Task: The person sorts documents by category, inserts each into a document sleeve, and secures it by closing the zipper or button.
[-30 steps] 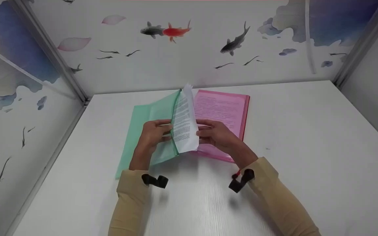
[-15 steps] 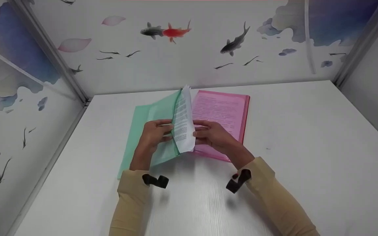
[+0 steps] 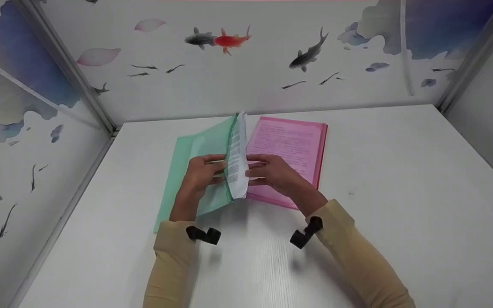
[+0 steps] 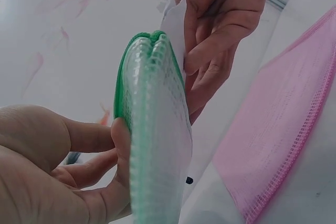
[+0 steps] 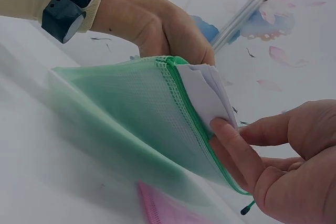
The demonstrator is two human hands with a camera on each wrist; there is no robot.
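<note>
While the left hand [image 3: 199, 173] pinches the green mesh zipper pouch [image 3: 195, 171] mouth near the table's far middle, right hand [image 3: 272, 173] fingers grip the printed sheets [image 3: 238, 164] half inside; light, floppy, creasable paper, best taken near its edge. Pink pouch [image 3: 291, 149] lies beside.

beige sleeves [image 3: 173, 256], blk wrist cams [image 3: 203, 235]
</note>
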